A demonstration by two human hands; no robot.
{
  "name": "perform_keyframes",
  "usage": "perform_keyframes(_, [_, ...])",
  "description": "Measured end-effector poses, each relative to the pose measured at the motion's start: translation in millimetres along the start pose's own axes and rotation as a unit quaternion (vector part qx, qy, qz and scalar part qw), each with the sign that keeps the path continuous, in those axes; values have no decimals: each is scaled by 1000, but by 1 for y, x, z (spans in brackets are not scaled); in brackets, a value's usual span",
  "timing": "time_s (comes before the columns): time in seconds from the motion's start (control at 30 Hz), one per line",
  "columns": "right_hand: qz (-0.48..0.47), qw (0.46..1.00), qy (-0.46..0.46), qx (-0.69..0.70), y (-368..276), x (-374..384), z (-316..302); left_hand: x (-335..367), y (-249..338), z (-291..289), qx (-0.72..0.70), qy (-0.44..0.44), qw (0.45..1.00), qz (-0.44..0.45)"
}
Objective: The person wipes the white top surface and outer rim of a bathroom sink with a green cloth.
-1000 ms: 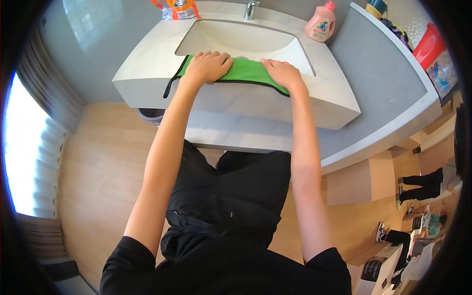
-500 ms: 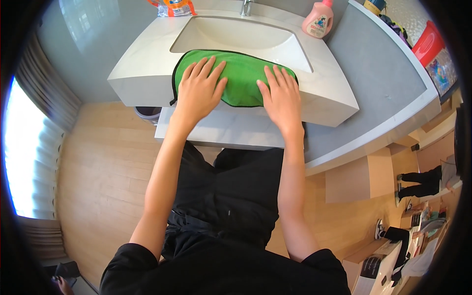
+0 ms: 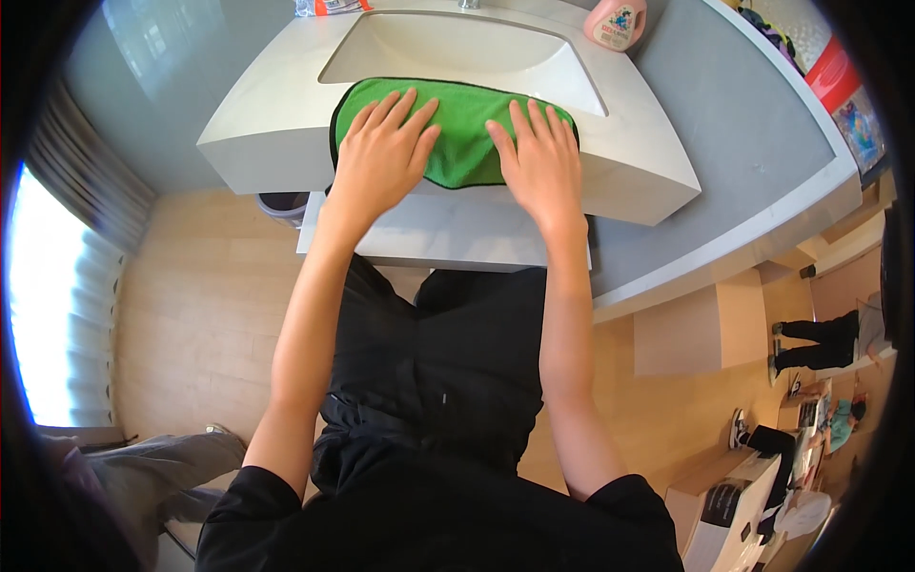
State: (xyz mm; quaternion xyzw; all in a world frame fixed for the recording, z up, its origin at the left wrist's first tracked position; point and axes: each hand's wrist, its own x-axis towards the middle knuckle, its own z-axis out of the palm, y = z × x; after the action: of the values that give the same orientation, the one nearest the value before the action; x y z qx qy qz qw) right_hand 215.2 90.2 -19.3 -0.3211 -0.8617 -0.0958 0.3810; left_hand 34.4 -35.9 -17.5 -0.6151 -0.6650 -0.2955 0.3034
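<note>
I see both hands lying flat and spread, palms down, on the green cloth (image 3: 457, 129), which is draped over the near rim of the white sink (image 3: 286, 124). My left hand (image 3: 381, 157) presses its left half and my right hand (image 3: 538, 157) its right half, a gap between them, fingers open and gripping nothing. My worry is the near edge: part of the cloth hangs over the front face, so a pull toward me could drag it off the rim to the floor. A push to the far side could bunch it into the basin. The pink bottle (image 3: 615, 21) stands well apart at the far right.
</note>
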Motion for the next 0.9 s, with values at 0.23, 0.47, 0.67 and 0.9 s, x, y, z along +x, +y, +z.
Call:
perform_keyframes(0.23, [43,992,-117,-11,29,45,27,46,-38,47,31,-95,994,38])
perform_keyframes(0.47, [116,929,-352,-17,53,101,23,97,-35,48,-29,-362,922,-136])
perform_keyframes(0.67, [107,948,-300,10,52,87,21,77,-37,51,-30,-253,962,-100])
perform_keyframes(0.9, [53,974,-216,31,41,61,7,52,-35,45,36,-142,989,-23])
